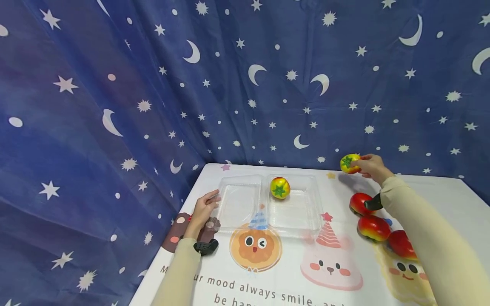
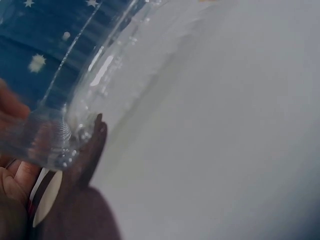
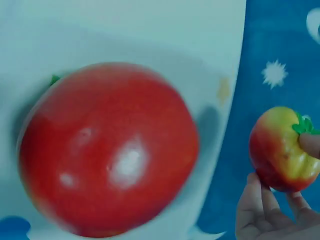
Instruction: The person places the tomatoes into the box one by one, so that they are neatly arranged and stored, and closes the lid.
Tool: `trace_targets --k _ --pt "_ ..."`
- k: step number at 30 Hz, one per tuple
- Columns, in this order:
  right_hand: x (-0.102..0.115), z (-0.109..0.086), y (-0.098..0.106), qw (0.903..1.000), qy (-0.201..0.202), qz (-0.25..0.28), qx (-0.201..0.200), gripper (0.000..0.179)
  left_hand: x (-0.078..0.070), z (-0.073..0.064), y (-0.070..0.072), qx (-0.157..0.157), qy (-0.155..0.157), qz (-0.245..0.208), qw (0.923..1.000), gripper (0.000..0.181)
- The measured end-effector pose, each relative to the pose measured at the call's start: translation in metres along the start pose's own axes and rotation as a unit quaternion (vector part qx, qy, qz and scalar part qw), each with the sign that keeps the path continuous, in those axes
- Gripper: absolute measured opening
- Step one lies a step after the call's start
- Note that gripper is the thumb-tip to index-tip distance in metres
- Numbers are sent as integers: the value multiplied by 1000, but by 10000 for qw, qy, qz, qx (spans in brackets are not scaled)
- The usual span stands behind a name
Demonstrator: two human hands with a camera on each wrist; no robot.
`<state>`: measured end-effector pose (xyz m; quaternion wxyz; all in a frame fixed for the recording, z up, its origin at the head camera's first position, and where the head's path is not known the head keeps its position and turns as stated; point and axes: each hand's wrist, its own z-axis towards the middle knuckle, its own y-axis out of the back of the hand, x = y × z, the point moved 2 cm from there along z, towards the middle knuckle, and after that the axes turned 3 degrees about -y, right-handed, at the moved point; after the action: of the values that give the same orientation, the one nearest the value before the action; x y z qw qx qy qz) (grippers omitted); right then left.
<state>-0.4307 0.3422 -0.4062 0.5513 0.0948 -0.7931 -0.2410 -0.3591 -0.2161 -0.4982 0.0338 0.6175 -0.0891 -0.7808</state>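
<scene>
At the back right, my right hand [image 1: 374,167] pinches a yellow-and-red tomato [image 1: 348,163] with a green leafy top, above the table's far edge. In the right wrist view the thumb presses near the leaves of this tomato [image 3: 280,155], with fingers beneath. A clear plastic box [image 1: 296,216] lies opened flat, its two halves side by side. Inside its right half sits another tomato [image 1: 280,188]. My left hand [image 1: 203,210] holds the outer edge of the left half [image 1: 239,204]; in the left wrist view fingers show on both sides of the clear plastic [image 2: 55,135].
Three red tomatoes lie on the right of the table: a far one [image 1: 361,203], a middle one [image 1: 374,228] and a near one [image 1: 402,244] partly behind the right sleeve. A blue curtain [image 1: 237,85] with moons and stars hangs behind the printed white tablecloth [image 1: 283,250].
</scene>
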Motion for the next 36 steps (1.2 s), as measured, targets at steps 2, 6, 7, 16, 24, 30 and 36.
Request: trace_targets --k 2,6,7,16,24,30,36 --pt "10 -8 -2 9992 297 -224 168 76 -11 -3 0 77 61 23 9999 52" --pt "27 -22 -10 9940 768 -649 424 74 -17 -6 -1 63 15 64 10000 52" --pt "32 -25 -14 9922 877 -724 512 74 -17 -6 0 44 15 56 10000 52" --pt "55 -52 -47 9771 1539 -1083 988 67 -16 -7 1 3 -14 121 9999 52" --pt "54 -60 -75 9559 2148 -1333 1493 63 10 1 0 -128 -53 44 9999 51" --pt "50 -61 -98 9327 2712 -1793 1562 58 20 5 0 -218 -156 85 9996 51" --pt "49 -64 -112 8916 3478 -2418 1600 56 13 3 2 -134 -39 -61 9999 50"
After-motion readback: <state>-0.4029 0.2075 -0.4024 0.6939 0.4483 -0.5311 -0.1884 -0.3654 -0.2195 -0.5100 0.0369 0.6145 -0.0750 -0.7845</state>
